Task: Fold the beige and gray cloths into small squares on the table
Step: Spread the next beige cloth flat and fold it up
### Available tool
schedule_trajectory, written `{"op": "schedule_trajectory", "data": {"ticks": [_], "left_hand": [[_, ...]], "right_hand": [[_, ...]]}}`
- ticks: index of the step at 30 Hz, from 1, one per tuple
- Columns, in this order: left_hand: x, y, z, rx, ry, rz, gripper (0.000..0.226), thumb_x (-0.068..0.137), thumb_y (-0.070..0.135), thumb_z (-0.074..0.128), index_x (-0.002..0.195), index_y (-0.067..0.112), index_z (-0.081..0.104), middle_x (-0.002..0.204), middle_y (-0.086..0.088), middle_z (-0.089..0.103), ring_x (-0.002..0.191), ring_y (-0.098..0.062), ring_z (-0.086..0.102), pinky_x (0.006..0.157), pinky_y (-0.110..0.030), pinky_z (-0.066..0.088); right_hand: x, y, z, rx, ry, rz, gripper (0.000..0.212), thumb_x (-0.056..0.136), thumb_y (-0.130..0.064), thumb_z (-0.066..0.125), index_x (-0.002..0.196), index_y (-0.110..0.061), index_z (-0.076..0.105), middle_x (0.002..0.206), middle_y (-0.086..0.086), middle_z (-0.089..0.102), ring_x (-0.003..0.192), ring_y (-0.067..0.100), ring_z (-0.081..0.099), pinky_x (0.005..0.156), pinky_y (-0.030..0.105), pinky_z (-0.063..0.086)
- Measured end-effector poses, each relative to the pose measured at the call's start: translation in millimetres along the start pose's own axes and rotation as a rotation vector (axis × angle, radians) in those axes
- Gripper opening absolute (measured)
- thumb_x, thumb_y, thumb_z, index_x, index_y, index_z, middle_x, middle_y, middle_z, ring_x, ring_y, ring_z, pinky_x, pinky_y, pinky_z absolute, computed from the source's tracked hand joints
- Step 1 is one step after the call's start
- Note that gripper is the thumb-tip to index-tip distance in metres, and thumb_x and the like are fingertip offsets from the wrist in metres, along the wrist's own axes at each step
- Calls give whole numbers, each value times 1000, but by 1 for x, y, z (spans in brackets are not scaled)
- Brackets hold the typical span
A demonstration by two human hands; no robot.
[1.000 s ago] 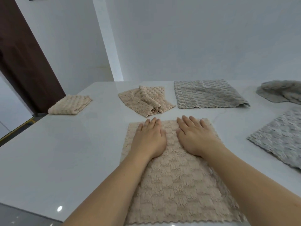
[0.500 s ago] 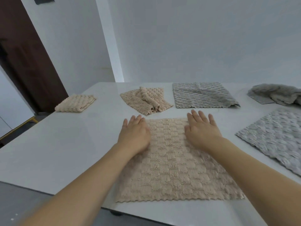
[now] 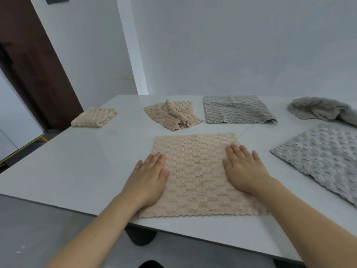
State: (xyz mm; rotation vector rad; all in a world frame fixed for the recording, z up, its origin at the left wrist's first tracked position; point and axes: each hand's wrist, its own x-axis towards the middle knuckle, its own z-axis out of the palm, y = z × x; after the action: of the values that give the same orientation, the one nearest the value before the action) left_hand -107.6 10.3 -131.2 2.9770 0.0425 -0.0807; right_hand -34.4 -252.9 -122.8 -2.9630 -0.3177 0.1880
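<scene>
A beige cloth (image 3: 197, 171) lies spread flat near the front edge of the white table (image 3: 77, 163). My left hand (image 3: 149, 178) presses flat on its left edge, fingers straight. My right hand (image 3: 244, 169) presses flat on its right side. Behind it lies a loosely rumpled beige cloth (image 3: 173, 115). A beige cloth folded into a small square (image 3: 93, 117) sits at the far left. A flat gray cloth (image 3: 236, 109) lies at the back, another gray cloth (image 3: 324, 159) at the right, and a crumpled gray cloth (image 3: 324, 110) at the far right.
A dark brown door (image 3: 29, 60) stands beyond the table's left corner. White walls close the back. The table's front edge runs just below the spread cloth, with a dark table leg (image 3: 141, 235) under it.
Both hands have slid apart from the middle of the spread beige cloth toward its left and right sides. The camera view has pulled back, showing the table's front edge.
</scene>
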Motion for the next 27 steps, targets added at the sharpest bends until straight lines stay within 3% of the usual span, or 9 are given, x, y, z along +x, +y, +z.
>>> {"op": "schedule_trajectory", "data": {"ticks": [4, 8, 10, 16, 19, 21, 22, 24, 27], "left_hand": [[-4, 3, -13, 85, 7, -64, 60, 104, 45, 7, 157, 19, 1, 165, 4, -4, 151, -14, -8, 121, -41, -11], [-17, 53, -12, -123, 42, 82, 59, 104, 45, 13, 158, 20, 5, 165, 7, -2, 150, -10, -8, 122, -38, -8], [-34, 65, 4, -61, -8, 157, 61, 103, 49, 10, 157, 23, -2, 163, 10, -10, 148, -6, -14, 122, -37, -8], [-42, 20, 7, 6, -37, 144, 71, 93, 62, -1, 156, 29, -8, 157, 19, -18, 146, -2, -18, 120, -32, -13], [-46, 12, 2, -28, -2, 146, 83, 84, 69, -6, 157, 30, 3, 160, 19, -8, 149, -5, -10, 119, -32, -13], [-53, 19, -3, -56, 113, 197, 79, 88, 73, 11, 153, 30, 25, 158, 17, 17, 146, -8, 9, 120, -29, 1], [-57, 24, -8, -97, 142, 243, 73, 85, 71, 24, 144, 32, 39, 147, 20, 30, 138, -6, 23, 116, -25, 14], [-64, 32, -15, -109, 110, 343, 48, 79, 60, 44, 119, 35, 51, 120, 23, 41, 113, -3, 37, 101, -22, 33], [-64, 38, -25, 26, 46, 401, 27, 76, 30, 51, 103, 31, 51, 105, 18, 46, 98, -6, 42, 86, -27, 43]], "right_hand": [[-10, -3, -10, -101, 53, 74, 62, 100, -40, 7, 154, -12, -5, 162, 4, -11, 149, 21, -12, 119, 47, -10], [-31, -31, -2, 83, 26, -122, 60, 102, -40, 11, 155, -16, -3, 162, 0, -13, 148, 17, -13, 119, 41, -10], [-46, -33, 12, 75, 1, -183, 61, 102, -43, 10, 155, -18, -3, 162, -2, -13, 148, 15, -14, 119, 41, -10], [-63, 9, 7, 12, -1, -68, 59, 101, -47, 5, 154, -25, -9, 161, -6, -16, 148, 13, -15, 120, 42, -7], [-67, 4, -3, -56, 17, -16, 60, 102, -43, 10, 155, -17, -2, 162, 3, -11, 149, 23, -10, 120, 46, -8], [-73, -10, -10, -104, 184, -106, 52, 100, -34, 27, 148, -14, 22, 155, 9, 15, 144, 28, 13, 119, 42, 7], [-76, -17, -13, -80, 235, -191, 42, 96, -31, 35, 136, -18, 34, 141, 5, 29, 133, 26, 27, 114, 37, 19], [-85, -30, -19, 8, 122, -316, 25, 88, -36, 45, 111, -27, 41, 115, -6, 40, 111, 20, 39, 95, 31, 30], [-94, -41, -23, -63, -167, -346, 41, 75, -55, 55, 105, -30, 43, 109, -8, 41, 106, 18, 35, 91, 31, 29]]}}
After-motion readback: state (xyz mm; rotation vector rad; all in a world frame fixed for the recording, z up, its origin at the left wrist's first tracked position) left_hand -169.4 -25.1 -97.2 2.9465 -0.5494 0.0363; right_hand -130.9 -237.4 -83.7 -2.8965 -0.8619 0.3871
